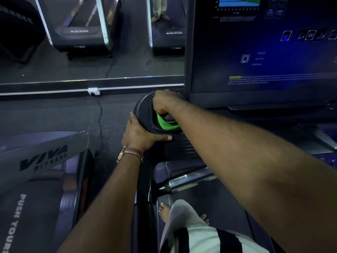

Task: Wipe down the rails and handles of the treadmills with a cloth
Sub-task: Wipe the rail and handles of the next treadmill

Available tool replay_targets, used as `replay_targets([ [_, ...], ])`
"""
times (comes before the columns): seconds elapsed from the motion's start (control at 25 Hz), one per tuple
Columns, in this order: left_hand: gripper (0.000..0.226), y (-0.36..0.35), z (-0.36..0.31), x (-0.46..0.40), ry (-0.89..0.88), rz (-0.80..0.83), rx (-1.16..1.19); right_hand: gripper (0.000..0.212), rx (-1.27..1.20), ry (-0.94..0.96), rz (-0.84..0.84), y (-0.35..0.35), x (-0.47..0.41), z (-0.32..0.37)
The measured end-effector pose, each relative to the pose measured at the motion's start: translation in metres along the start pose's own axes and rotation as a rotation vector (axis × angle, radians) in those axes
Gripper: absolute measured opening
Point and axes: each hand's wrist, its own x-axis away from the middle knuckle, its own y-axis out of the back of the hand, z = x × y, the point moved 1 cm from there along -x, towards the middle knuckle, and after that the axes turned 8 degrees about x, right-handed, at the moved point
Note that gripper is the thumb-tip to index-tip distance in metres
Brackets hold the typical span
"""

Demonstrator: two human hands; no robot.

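While the green cloth is pushed down into the round cup-holder recess at the left end of the console, it looks like the console corner is being wiped rather than the rails proper, so the job is judged to be mid-way on this one treadmill at best. The right hand is curled over the cloth, pinching it from above just left of the console, though the fingertips are hidden so the exact grip can't be told. The left hand is laid flat on the outer rim of that recess, fingers fairly straight and the thumb stretched toward the speaker grille below the console, seemingly to steady things. A chrome handle is seen further below the console, nearer the body, and it doesn't appear to be touched yet. Next, the cloth would probably need to be lifted out of the recess, kept bunched in the right hand, and dragged along that handle and the side rail with firm, even pressure.
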Motion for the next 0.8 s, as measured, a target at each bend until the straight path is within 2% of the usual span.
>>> replay_targets([
  [0.08,0.151,-0.002,-0.001,-0.002,-0.067,-0.026,-0.031,0.037,-0.036,0.062,-0.121,0.008,0.016,0.002],
  [0.16,0.108,-0.005,0.004,-0.006,-0.268,-0.121,0.028,0.028,-0.271,0.093,-0.262,-0.001,0.037,0.002],
  [0.24,0.071,-0.005,0.01,-0.003,-0.389,-0.212,0.355,0.023,-0.649,0.067,-0.381,-0.013,0.048,-0.007],
  [0.32,0.044,0.002,0.006,0.013,-0.301,-0.15,0.792,0.022,-1.017,-0.032,-0.38,-0.025,0.051,-0.022],
  [0.36,0.036,0.006,-0.001,0.023,-0.253,-0.089,0.994,0.027,-1.071,-0.066,-0.359,-0.032,0.054,-0.028],
  [0.4,0.036,0.008,-0.003,0.029,-0.206,-0.02,1.124,0.03,-1.038,-0.058,-0.333,-0.038,0.059,-0.031],
  [0.44,0.042,0.012,-0.002,0.031,-0.191,0.036,1.137,0.028,-0.985,-0.03,-0.297,-0.045,0.062,-0.032],
  [0.56,0.045,0.018,0.002,0.021,-0.274,0.03,0.734,0.02,-1.0,0.018,-0.276,-0.05,0.068,-0.042],
  [0.6,0.036,0.018,0.001,0.016,-0.264,-0.012,0.684,0.02,-0.983,0.014,-0.293,-0.049,0.069,-0.048],
  [0.68,0.011,0.022,-0.01,0.015,-0.158,-0.128,0.827,0.02,-0.775,-0.019,-0.33,-0.044,0.072,-0.061],
  [0.72,0.009,0.026,-0.014,0.012,-0.062,-0.176,0.945,0.024,-0.591,-0.05,-0.368,-0.043,0.077,-0.067],
  [0.76,0.009,0.03,-0.018,0.01,0.048,-0.176,1.065,0.029,-0.39,-0.05,-0.466,-0.043,0.085,-0.071],
  [0.8,0.012,0.033,-0.02,0.006,0.154,-0.09,1.17,0.033,-0.215,0.002,-0.604,-0.043,0.093,-0.072],
])
